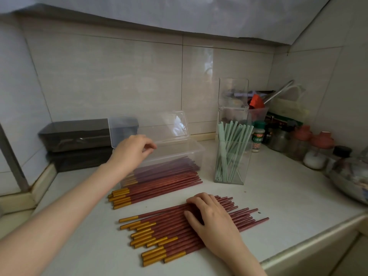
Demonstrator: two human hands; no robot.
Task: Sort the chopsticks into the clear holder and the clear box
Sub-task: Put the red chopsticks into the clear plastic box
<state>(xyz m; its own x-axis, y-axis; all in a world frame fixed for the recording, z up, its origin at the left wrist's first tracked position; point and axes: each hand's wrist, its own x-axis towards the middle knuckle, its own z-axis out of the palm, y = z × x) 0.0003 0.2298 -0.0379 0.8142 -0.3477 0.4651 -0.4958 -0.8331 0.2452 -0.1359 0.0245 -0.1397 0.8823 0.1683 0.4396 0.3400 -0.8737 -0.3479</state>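
A clear box [196, 151] with its lid [151, 126] raised stands mid-counter and holds several red chopsticks. My left hand [132, 150] hovers at the box's left end, fingers curled, holding nothing that I can see. A bundle of red chopsticks with gold ends [157, 189] lies against the box's front. A second, spread-out pile of the same chopsticks [169, 234] lies nearer me. My right hand [211, 218] rests flat on that pile, fingers apart. To the right, a tall clear holder [232, 164] contains several pale green chopsticks [229, 142].
Two dark lidded boxes [79, 136] are stacked at the back left against the tiled wall. Spice jars [258, 136], red-capped bottles [302, 140], a second clear container with utensils [239, 108] and a bowl [350, 182] crowd the right corner. The counter edge [310, 244] runs at the lower right.
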